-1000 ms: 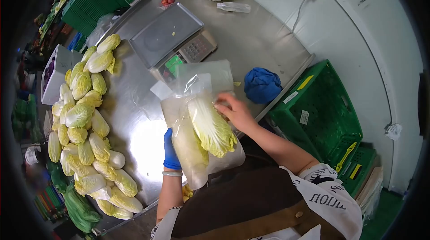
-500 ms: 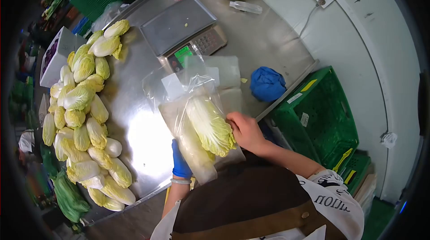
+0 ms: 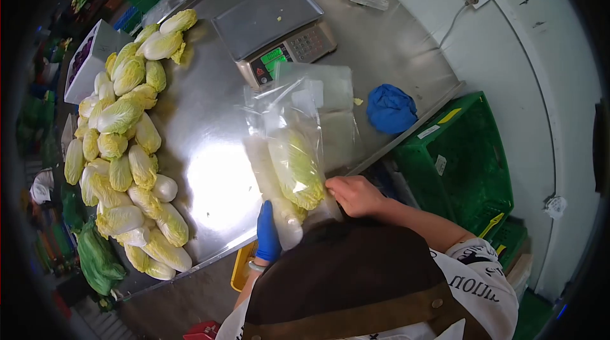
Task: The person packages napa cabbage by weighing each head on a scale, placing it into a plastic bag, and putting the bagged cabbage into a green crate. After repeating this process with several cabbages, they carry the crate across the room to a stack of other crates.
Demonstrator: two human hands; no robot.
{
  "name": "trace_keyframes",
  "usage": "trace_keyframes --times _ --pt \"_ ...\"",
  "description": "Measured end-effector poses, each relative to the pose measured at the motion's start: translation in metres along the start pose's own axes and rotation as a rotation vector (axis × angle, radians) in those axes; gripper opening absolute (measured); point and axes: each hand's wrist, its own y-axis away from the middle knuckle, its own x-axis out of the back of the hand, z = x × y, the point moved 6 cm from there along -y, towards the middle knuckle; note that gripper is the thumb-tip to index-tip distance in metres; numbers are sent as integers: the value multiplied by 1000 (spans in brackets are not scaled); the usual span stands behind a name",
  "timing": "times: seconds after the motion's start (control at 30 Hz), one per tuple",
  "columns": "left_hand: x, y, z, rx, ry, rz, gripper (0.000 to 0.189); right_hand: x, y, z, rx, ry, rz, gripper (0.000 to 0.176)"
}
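A clear plastic bag (image 3: 283, 102) lies around a yellow-green napa cabbage (image 3: 295, 165) in front of my body. A second, paler napa cabbage (image 3: 290, 231) shows beside it on the left, partly covered by the film. My left hand (image 3: 268, 235), in a blue glove, supports the bagged cabbages from the left side; some of its fingers are hidden. On the other side, my bare right hand (image 3: 356, 195) is closed, pinching the bag's edge near the cabbage's leafy end. Flat plastic bags (image 3: 337, 111) lie under and behind the bag.
Many napa cabbages (image 3: 121, 114) are heaped along the table's left. A scale (image 3: 270, 29) stands at the back. A crumpled blue plastic bundle (image 3: 391, 109) sits near the right edge, beside a green crate (image 3: 416, 156). My cap brim (image 3: 343, 270) blocks the lower middle.
The bag's film now covers the cabbage's leafy end, which was bare before. My right hand has moved slightly down. The whole view has shifted a little.
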Motion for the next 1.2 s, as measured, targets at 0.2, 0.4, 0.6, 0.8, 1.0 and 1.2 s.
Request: trace_keyframes --times 0.2,0.4,0.6,0.8,1.0,1.2 --pt "52 -42 -15 -320 -825 56 22 -23 -5 44 -192 -86 -123 13" --pt "30 -40 44 -742 -1014 36 10 -25 -17 71 -573 -811 -113 10" --pt "-8 3 96 -376 -242 35 27 18 -26 38 -582 -1072 -15 9" --pt "-20 31 121 -617 -698 -36 33 45 -25 3 -475 -1111 75 9" --pt "-48 16 95 -169 -304 -313 37 59 -41 -113 350 390 352 25" --pt "-48 17 86 -196 -301 -387 35 69 -48 -150 411 552 246 13"
